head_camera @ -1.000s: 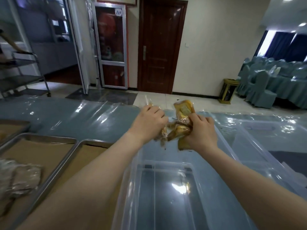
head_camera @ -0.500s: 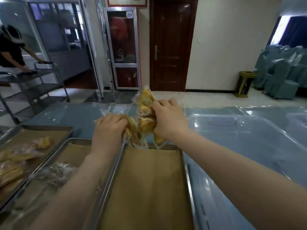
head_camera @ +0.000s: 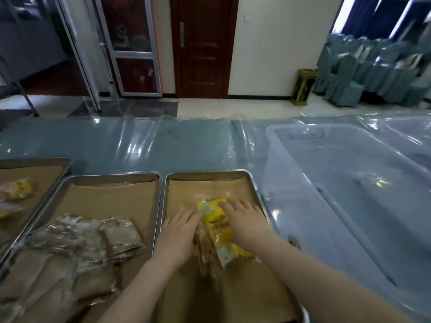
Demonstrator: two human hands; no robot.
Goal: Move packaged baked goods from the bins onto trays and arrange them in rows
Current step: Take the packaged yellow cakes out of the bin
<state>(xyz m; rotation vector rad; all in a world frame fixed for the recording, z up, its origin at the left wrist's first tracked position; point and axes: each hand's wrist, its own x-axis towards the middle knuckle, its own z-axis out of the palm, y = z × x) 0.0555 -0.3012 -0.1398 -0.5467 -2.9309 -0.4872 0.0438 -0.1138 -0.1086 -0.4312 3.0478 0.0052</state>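
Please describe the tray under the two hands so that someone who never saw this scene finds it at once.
On the blue table stands a clear bin, three metal trays to its left. Take the tray nearest the bin. Its neighbour holds brownish packages; this one, yellow packages under the left hand and right hand.

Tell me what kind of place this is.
Likely a banquet hall or hotel function room used for food prep: cloth-covered chairs at the back right, paper-lined metal trays of packaged baked goods, a plastic-sheeted table.

Dim, slightly blurred; glare on perhaps plastic sheeting [head_camera: 140,141].
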